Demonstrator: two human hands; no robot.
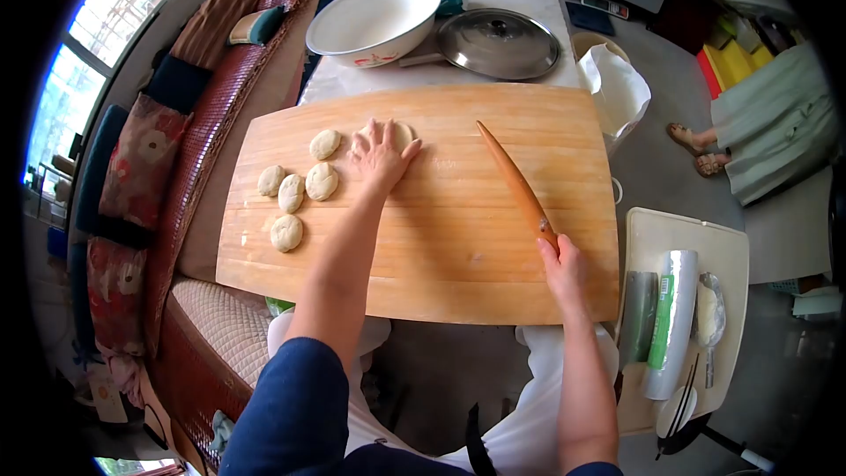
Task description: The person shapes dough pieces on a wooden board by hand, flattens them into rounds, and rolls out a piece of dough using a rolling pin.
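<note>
My left hand (382,161) lies with fingers spread on a flattened dough piece (404,134) near the back of the wooden board (449,247). The hand covers part of that dough. In my right hand (564,270) is one end of a tapered wooden rolling pin (514,178), which slants away to the upper left over the board's right half. To the left of my left hand are several round dough pieces, among them a back one (325,144), a leftmost one (271,181) and a front one (286,234).
Behind the board stand a white basin (374,22) and a metal lid (499,42). At right, a tray (733,300) carries a plastic wrap roll (672,322) and chopsticks (680,405). A person in a long skirt (775,123) is at far right. A sofa (198,159) runs along the left.
</note>
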